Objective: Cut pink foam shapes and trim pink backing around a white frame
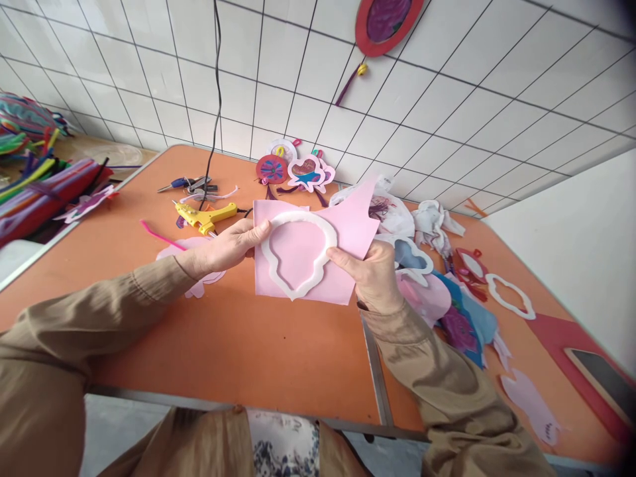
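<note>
"How would you keep that steady?"
"Press the white frame point(293, 291) flat against the pink sheet point(301, 248), I'd say; both are above the desk point(223, 358)."
"And the hands?"
"Left hand point(236, 244) and right hand point(375, 275) grip opposite sides, fingers pinching frame and sheet, thumbs on top."

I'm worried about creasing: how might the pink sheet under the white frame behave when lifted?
The pink sheet is probably light, given its thin edges. It seems fairly stiff: its pointed upper corner stands up unsupported, though such thinness could let it bend.
</note>
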The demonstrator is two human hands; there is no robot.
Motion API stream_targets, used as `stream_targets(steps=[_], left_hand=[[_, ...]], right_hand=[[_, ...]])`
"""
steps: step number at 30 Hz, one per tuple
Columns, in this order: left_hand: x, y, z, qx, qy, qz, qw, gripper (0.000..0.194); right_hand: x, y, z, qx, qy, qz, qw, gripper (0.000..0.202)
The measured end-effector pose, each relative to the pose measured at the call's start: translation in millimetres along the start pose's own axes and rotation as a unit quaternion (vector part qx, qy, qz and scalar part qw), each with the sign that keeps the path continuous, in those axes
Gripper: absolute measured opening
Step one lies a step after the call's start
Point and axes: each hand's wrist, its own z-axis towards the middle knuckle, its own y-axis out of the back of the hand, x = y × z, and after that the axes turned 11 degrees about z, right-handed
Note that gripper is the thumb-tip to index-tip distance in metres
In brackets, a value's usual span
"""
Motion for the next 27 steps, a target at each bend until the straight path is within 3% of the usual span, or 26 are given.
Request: stream_targets(steps=[10,15,19,27], left_hand=[[3,-1.2,1,0.003,0.015,-0.038,0.999,0.062],[-1,-2.7,-1,0.049,0.015,-0.009,0.999,0.044],[-1,-7.0,1,0.017,0.048,-0.018,0.999,0.038],[4,-12.2,9,-0.005,0.142,-0.145,0.979,0.036]], right_hand=[[-5,-2,0,-0.027,-0.025,0.044,0.998,0.026],[1,-8,2,-0.051,-0.055,0.080,0.994,0.020],[-1,-8,5,-0.062,-0.088,0.117,0.987,0.023],[-12,-10,9,-0.031,-0.187,0.208,0.960,0.037]])
